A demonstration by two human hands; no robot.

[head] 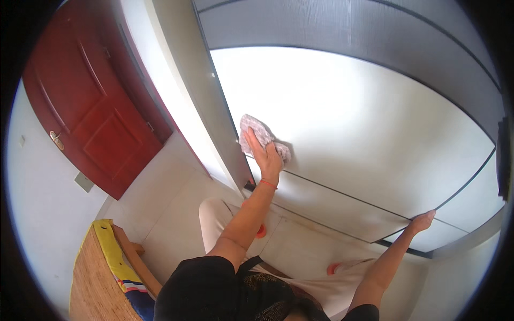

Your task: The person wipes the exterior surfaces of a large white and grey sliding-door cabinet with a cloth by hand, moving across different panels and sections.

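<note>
My left hand (263,154) presses a fluffy pinkish-grey cloth (257,130) flat against the glossy white panel (341,120) of a large wardrobe, close to the panel's left edge. Lower right, my right hand (423,221) grips the edge of a white wardrobe panel where dark seams meet; its fingertips are partly hidden behind that edge. A red string circles my left wrist. Below the big panel runs a narrower white panel (321,204), and dark grey wood-grain panels (305,26) lie above it.
A red panelled door (96,104) with a metal handle (56,140) is at the left. At the lower left is a bed or bench with a woven mat (94,277) and yellow fabric trim (110,244). Pale floor tiles (168,200) lie below the wardrobe.
</note>
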